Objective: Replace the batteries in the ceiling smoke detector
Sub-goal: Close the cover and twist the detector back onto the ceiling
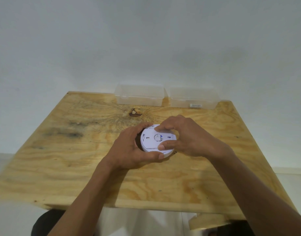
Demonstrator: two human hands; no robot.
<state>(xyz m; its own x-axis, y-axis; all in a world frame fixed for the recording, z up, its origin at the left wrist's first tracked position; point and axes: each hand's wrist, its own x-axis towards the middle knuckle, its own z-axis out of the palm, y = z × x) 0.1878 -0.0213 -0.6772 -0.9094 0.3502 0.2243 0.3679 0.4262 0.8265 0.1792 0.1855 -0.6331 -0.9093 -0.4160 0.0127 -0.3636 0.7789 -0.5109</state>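
Observation:
A round white smoke detector [150, 139] lies back side up near the middle of the plywood table [78, 159]. Its flat back plate shows small slots and a round centre opening with a bit of blue inside. My left hand [129, 150] wraps around its left rim, with the thumb along the near edge. My right hand [185, 137] grips the back plate from the right, fingers on the far edge and thumb pressing on the near part. No batteries are visible.
Two shut clear plastic boxes stand at the table's far edge against the white wall, one [139, 95] left of the other [194, 98], which bears a small label. A dark knot [134, 112] marks the wood behind the detector.

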